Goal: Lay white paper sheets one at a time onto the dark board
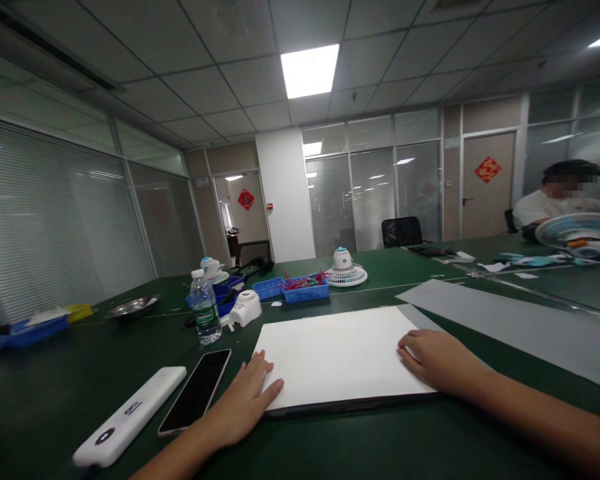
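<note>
A white sheet of paper lies flat in front of me, with a thin black edge showing beneath its near side. My left hand rests on the sheet's left edge, fingers stretched out and thumb apart. At the opposite edge lies my right hand, its fingers slightly bent over the paper's margin; nothing is visibly gripped in it. Left of my left hand is a dark-screened phone, and beyond that a white elongated device with a round black button.
Beyond the sheet stand a water bottle, a white plastic housing, a blue tray of coloured wires and a small fan part. Grey sheeting covers the right side. A person sits far right behind a fan grille.
</note>
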The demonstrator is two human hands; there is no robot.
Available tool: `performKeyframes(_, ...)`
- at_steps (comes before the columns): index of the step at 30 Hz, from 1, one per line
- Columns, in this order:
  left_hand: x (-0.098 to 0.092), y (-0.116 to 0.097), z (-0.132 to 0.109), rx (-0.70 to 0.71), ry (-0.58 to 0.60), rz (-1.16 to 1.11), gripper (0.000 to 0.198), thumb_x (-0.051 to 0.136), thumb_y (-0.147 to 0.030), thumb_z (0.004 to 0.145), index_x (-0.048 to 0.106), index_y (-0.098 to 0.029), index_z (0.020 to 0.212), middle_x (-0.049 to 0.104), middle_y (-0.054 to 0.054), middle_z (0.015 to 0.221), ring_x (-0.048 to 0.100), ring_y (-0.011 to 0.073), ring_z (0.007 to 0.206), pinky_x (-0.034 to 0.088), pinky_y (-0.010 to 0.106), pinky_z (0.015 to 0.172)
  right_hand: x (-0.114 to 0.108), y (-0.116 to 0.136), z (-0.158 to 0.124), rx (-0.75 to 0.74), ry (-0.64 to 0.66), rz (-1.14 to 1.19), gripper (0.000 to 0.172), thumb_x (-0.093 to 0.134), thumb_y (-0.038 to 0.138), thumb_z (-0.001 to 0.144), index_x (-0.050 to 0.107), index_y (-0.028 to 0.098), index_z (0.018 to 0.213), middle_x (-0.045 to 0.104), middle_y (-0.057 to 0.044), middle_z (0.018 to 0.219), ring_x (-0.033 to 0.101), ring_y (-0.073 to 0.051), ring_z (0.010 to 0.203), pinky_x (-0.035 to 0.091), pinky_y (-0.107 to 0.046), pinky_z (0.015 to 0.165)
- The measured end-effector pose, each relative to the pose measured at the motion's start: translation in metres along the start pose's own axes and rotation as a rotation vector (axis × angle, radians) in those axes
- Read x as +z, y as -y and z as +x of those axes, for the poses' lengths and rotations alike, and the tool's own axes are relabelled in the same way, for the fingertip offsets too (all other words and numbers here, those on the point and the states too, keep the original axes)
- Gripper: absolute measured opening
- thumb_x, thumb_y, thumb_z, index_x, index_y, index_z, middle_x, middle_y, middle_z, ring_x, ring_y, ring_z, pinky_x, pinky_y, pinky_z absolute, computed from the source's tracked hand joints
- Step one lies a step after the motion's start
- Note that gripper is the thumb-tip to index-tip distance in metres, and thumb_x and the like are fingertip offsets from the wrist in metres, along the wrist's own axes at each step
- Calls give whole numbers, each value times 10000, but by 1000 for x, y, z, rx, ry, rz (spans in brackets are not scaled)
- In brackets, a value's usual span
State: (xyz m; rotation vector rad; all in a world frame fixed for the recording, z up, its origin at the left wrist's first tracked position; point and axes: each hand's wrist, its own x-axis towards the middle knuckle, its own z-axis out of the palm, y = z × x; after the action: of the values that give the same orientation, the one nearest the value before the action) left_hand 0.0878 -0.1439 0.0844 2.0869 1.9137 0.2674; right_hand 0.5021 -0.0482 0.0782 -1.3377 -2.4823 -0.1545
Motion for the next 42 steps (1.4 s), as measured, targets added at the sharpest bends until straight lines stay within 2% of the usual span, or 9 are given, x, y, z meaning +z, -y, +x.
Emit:
performKeyframes(6, -3, 2, 3, -59, -3, -49, 691, 395, -579, 941, 375, -184, 1508, 145, 112, 1684, 136, 341, 1535, 235, 527, 1226, -8, 14, -4, -36, 61, 67, 561, 323, 549, 1012, 748, 203, 1133, 749, -143, 1133, 690, -302, 1022, 518, -478, 902)
performKeyframes(16, -2, 2, 5, 0, -3, 36, 690, 353, -315, 900, 299, -141, 1565, 185, 75, 1664, 117, 245, 1543, 123, 461, 1263, -19, 26, -8, -159, 140, 203, 584, 341, 602, 1006, 672, 232, 1314, 633, -136, 1387, 571, -314, 1282, 414, -530, 1092)
performKeyframes(18, -1, 2, 4, 26, 7, 73, 689, 361, -317, 909, 285, -141, 1571, 158, 73, 1666, 90, 239, 1545, 93, 467, 1264, -15, 9, -2, -163, 103, 204, 556, 355, 594, 1005, 669, 258, 1318, 525, -112, 1507, 523, -299, 1338, 392, -505, 1121)
performKeyframes(21, 0, 2, 2, 64, 25, 122, 680, 372, -322, 927, 276, -134, 1573, 124, 87, 1668, 59, 240, 1545, 71, 473, 1263, -3, -42, 8, -65, -42, 45, 520, 401, 547, 992, 651, 251, 1340, 358, -101, 1620, 394, -309, 1439, 300, -499, 1182)
performKeyframes(25, 0, 3, 0, 87, 23, 150, 656, 347, -349, 967, 255, -126, 1577, 110, 115, 1668, 53, 245, 1545, 73, 481, 1261, 15, -127, 5, 372, -73, -210, 618, 534, 457, 901, 533, 176, 1451, 309, -182, 1629, 249, -372, 1501, 243, -563, 1183)
performKeyframes(28, 2, 5, -1, 97, 11, 145, 656, 290, -468, 1008, 268, -138, 1574, 124, 119, 1668, 61, 250, 1546, 78, 480, 1261, 20, -170, -6, 581, -28, -217, 634, 439, 468, 923, 587, 37, 1363, 503, -360, 1425, 479, -523, 1311, 393, -707, 974)
performKeyframes(30, 3, 5, -1, 100, 1, 136, 717, 253, -593, 1004, 279, -157, 1572, 132, 113, 1667, 63, 261, 1546, 85, 491, 1261, 19, -183, -11, 609, 16, -191, 615, 367, 503, 950, 666, 61, 1256, 639, -346, 1249, 631, -488, 1123, 478, -636, 866)
performKeyframes(36, 2, 4, -1, 105, -9, 119, 830, 235, -741, 954, 272, -192, 1574, 127, 100, 1664, 69, 283, 1545, 106, 514, 1258, 5, -164, -10, 516, 52, -223, 402, 358, 283, 938, 734, 141, 966, 740, -243, 1011, 709, -371, 915, 511, -481, 746)
performKeyframes(42, 1, 1, -2, 86, -3, 132, 858, 230, -753, 947, 255, -171, 1576, 118, 109, 1661, 68, 292, 1543, 112, 516, 1258, -15, -99, 1, 402, -15, -317, 408, 276, 187, 953, 677, 137, 1009, 737, -236, 908, 714, -352, 801, 489, -457, 663)
